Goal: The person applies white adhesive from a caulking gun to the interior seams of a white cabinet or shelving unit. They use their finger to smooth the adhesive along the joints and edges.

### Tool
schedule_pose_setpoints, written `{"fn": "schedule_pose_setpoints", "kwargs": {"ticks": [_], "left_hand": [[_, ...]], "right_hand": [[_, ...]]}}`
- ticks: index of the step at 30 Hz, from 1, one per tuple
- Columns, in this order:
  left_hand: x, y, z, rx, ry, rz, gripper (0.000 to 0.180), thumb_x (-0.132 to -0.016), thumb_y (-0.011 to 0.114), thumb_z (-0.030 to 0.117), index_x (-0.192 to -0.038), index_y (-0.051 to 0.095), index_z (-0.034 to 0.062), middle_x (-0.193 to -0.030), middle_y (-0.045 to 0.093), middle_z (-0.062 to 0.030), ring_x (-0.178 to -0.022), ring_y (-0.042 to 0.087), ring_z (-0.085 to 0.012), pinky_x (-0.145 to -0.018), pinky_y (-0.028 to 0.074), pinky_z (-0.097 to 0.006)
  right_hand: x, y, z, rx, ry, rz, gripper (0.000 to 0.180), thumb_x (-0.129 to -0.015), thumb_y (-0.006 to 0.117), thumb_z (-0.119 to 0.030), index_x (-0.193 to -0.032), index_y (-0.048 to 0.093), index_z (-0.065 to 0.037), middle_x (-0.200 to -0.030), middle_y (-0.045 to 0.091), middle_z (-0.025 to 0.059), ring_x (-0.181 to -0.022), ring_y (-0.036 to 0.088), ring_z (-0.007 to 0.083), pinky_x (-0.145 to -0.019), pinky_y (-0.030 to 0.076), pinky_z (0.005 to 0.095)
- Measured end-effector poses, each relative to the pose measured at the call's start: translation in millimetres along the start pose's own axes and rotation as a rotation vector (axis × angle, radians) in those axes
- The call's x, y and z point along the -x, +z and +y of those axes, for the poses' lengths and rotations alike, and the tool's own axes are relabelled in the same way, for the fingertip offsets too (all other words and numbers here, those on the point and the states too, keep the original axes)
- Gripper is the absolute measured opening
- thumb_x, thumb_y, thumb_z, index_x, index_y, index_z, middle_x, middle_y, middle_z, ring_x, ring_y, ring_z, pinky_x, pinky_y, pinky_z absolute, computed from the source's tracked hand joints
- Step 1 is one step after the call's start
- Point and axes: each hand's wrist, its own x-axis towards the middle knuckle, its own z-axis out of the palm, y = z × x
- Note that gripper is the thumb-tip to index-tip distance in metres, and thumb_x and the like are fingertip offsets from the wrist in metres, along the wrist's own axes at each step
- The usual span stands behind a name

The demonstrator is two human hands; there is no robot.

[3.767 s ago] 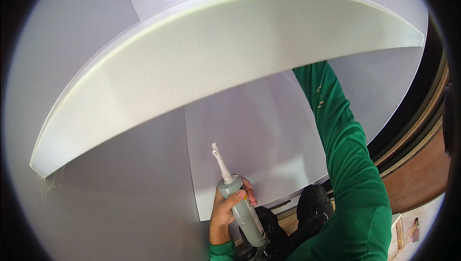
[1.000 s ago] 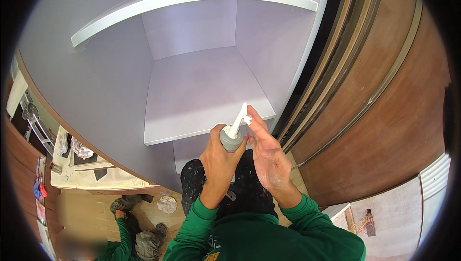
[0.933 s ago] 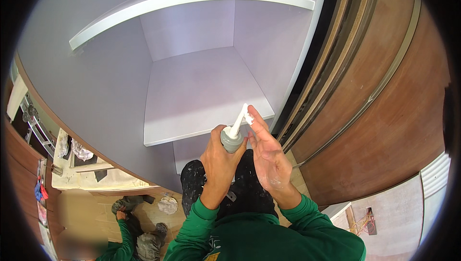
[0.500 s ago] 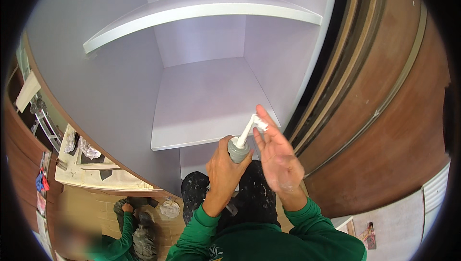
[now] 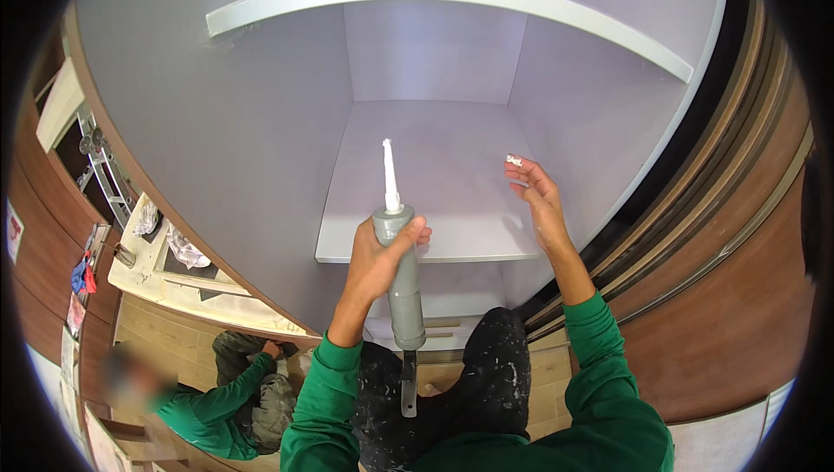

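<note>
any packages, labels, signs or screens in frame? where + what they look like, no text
Sealant cartridge: a package of sorts, gripped upright in the left hand, centre frame; grey tube with a white tapered nozzle.
Small label or sticker: far left edge on the brown panel; pale rectangle with a red patch.
No screens or signs visible.
</note>
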Motion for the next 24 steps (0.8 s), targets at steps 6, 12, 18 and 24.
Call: {"fn": "schedule_pose_setpoints", "kwargs": {"ticks": [6,12,18,24], "left_hand": [[-15.4,-35.6,-17.0,-0.224,0.067,-0.064,0.045,-0.093,0.076,0.041,-0.098,0.071,-0.0037,-0.084,0.071,-0.0092,-0.076,0.067,-0.0169,-0.071,0.053,-0.033],[-21.6,-39.1,-22.5,-0.281,0.001,-0.17,0.044,-0.094,0.074,0.039,-0.104,0.075,-0.0038,-0.087,0.07,-0.0061,-0.079,0.061,-0.0136,-0.071,0.049,-0.031],[-26.5,-50.1,-44.6,-0.07,0.075,-0.153,0.039,-0.091,0.079,0.028,-0.11,0.073,-0.0049,-0.095,0.076,-0.014,-0.087,0.07,-0.0172,-0.081,0.055,-0.033],[-28.8,-50.9,-42.0,-0.173,0.096,-0.198,0.038,-0.088,0.082,0.028,-0.107,0.072,-0.0037,-0.087,0.075,-0.0113,-0.081,0.07,-0.0169,-0.077,0.055,-0.033]], "right_hand": [[-5.8,-14.7,42.8,-0.211,0.099,0.1,0.049,-0.09,0.048,-0.002,-0.138,0.057,-0.003,-0.131,0.064,0.0102,-0.121,0.058,0.0191,-0.106,0.044,0.035],[-0.2,-29.2,53.3,-0.279,0.109,0.069,0.046,-0.092,0.051,-0.003,-0.137,0.057,-0.001,-0.126,0.065,0.0107,-0.115,0.06,0.0184,-0.103,0.045,0.0333],[-9.7,-24.3,53.8,-0.321,0.125,0.08,0.042,-0.094,0.047,-0.001,-0.136,0.056,-0.001,-0.124,0.065,0.0115,-0.115,0.061,0.0187,-0.104,0.047,0.0342],[-8.7,-30.9,55.8,-0.338,0.111,0.044,0.039,-0.096,0.05,0.0,-0.135,0.056,-0.002,-0.122,0.065,0.0107,-0.112,0.062,0.0184,-0.102,0.048,0.033]]}}
